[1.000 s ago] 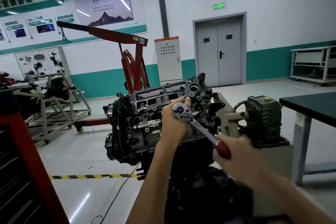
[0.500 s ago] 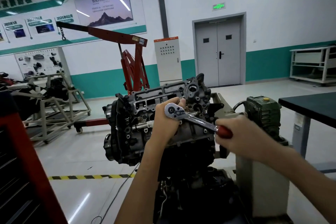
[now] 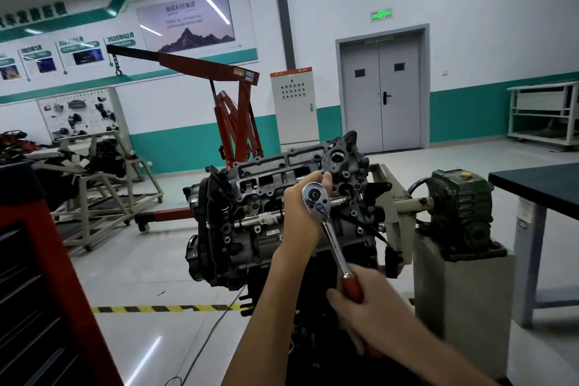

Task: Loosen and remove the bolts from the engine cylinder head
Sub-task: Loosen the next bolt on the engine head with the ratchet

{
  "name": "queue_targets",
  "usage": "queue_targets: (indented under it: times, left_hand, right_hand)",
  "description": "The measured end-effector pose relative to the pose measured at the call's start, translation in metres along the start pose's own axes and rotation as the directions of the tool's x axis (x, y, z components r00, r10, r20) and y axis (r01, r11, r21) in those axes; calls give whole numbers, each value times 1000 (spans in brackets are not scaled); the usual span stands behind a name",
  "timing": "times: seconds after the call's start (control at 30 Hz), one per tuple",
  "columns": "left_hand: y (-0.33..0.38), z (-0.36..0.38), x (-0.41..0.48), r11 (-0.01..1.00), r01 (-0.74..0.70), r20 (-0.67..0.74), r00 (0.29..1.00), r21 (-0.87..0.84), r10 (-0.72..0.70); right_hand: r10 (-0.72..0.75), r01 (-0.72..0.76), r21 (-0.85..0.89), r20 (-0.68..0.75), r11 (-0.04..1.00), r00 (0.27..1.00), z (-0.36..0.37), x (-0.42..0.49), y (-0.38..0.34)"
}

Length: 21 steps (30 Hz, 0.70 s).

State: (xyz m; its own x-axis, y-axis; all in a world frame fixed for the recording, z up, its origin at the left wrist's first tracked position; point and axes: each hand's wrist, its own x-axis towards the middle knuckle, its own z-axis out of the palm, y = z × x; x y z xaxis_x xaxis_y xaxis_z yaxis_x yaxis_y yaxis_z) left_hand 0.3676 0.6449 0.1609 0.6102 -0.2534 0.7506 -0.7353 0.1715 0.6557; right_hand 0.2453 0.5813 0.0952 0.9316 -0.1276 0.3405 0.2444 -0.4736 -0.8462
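- The engine cylinder head [image 3: 275, 194] sits in the middle of your view on its stand, its open top face tilted toward you. It is fixed on its right side to the green gearbox [image 3: 460, 207].
- Your ratchet wrench [image 3: 329, 230] has its chrome head against the right part of the cylinder head, and the shaft slants down and to the right toward you.
- Your left hand [image 3: 300, 216] cups the ratchet's head. The thumb lies along its upper edge and the fingers curl in behind it, mostly hidden.
- Your right hand [image 3: 369, 310] is wrapped tight round the wrench's red grip, low in the frame and a little blurred.
- The bolt under the ratchet head is covered, so you cannot tell how far out it stands.
- A red engine hoist [image 3: 238, 110] stands behind the engine, a dark table [image 3: 539, 188] is at the right, and striped floor tape [image 3: 163, 309] runs below on the left.
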Motion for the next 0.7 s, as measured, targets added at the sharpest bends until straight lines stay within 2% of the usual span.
queue_targets:
  times: [0.03, 0.1, 0.17, 0.23, 0.3, 0.33, 0.4, 0.47, 0.53, 0.6, 0.67, 0.7]
  left_hand:
    - [0, -5, 0, 1000, -7, 17, 1000, 29, 7]
    - [-1, -14, 1, 998, -17, 62, 998, 60, 14]
    - [0, -18, 4, 997, -20, 105, 994, 77, 12]
    - [2, -15, 6, 995, -16, 109, 994, 98, 5]
    - [3, -10, 5, 996, -8, 61, 998, 92, 2]
    - [1, -8, 3, 998, -2, 29, 1000, 67, 0]
    - [-1, -3, -2, 1000, 17, -42, 999, -4, -17]
    - [-3, 1, -3, 994, 49, -124, 990, -93, -60]
    - [-2, 5, -2, 990, 32, -184, 981, -137, -57]
    - [-1, 5, -3, 998, -15, -196, 981, -62, 2]
    - [-1, 1, -3, 998, -18, -143, 990, -54, 10]
    - [-1, -3, -4, 998, -3, -90, 996, -55, -1]
  right_hand:
    - [-30, 24, -155, -34, 988, 999, -15, 4, 0]
    - [-108, 83, -428, -34, 900, 994, -53, 14, -5]
    - [-180, 155, -665, 32, 730, 983, -89, 28, -17]
    - [-228, 167, -822, 46, 545, 973, -112, 41, -28]
    - [-225, 131, -867, 22, 481, 974, -115, 45, -27]
    - [-208, 106, -862, 1, 496, 978, -109, 42, -22]
    - [-176, 43, -772, -90, 634, 980, -79, 26, -7]
    - [-116, 10, -532, -167, 847, 979, -34, 8, 1]
    - [-49, 28, -168, -124, 985, 991, 10, -1, -1]
    - [-14, 19, 89, -55, 996, 998, 39, -2, -6]
    - [5, 0, 106, -45, 994, 999, 39, -1, -6]
    - [5, -3, 24, -61, 1000, 998, 29, 0, -3]
